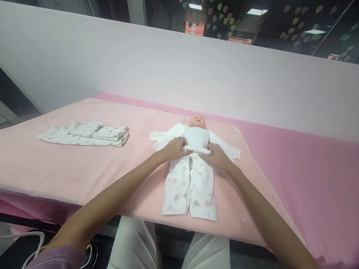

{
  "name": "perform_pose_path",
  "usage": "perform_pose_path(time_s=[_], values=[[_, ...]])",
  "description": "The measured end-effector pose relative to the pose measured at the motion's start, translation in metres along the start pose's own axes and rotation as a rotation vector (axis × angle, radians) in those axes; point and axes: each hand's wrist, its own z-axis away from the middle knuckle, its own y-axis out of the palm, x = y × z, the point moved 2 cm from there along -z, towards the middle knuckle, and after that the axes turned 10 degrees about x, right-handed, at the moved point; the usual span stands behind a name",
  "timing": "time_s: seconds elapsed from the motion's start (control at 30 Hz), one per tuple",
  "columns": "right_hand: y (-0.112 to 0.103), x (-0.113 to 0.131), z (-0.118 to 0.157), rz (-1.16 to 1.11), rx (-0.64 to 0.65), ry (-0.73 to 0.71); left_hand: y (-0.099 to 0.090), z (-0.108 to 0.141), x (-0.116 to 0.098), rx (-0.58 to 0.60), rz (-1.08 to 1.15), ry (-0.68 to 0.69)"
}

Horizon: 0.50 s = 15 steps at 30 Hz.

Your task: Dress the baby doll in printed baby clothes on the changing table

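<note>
A baby doll (pixel 197 122) lies on its back on the pink-covered table, its head toward the wall. It wears a white jacket (pixel 175 133) spread open at both sides over a pale top (pixel 196 137). White baby pants (pixel 177 188) with small pink prints cover its legs, which point toward me. My left hand (pixel 175 148) grips the waistband (pixel 196 150) at its left end, and my right hand (pixel 217 155) grips it at the right end. Both hands are closed, with the waistband stretched between them across the doll's belly.
Folded white cloth with a green print (pixel 96 134) lies to the left on the peach sheet (pixel 69 171). A deeper pink cover (pixel 291 182) shows at the right. Behind the table rises a white wall (pixel 185 68). A white cable (pixel 37 235) hangs at the lower left.
</note>
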Motion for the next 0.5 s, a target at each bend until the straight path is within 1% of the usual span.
perform_pose_path(time_s=[0.07, 0.2, 0.27, 0.33, 0.43, 0.5], values=[[-0.002, -0.003, 0.018, 0.038, 0.059, -0.023, 0.003, 0.01, -0.005, 0.005, -0.056, -0.018], [-0.005, 0.001, 0.045, 0.082, 0.124, -0.037, 0.004, 0.03, -0.017, 0.019, -0.16, 0.017], [-0.003, 0.005, 0.051, 0.073, 0.112, -0.02, 0.004, 0.039, -0.02, 0.066, -0.172, 0.02], [0.002, 0.01, 0.052, 0.054, 0.1, -0.019, 0.005, 0.048, -0.021, 0.105, -0.166, -0.02], [0.01, 0.018, 0.052, 0.042, 0.093, -0.065, 0.012, 0.058, -0.022, 0.078, -0.154, -0.118], [0.012, 0.024, 0.056, 0.056, 0.078, -0.085, 0.019, 0.063, -0.024, 0.034, -0.167, -0.14]])
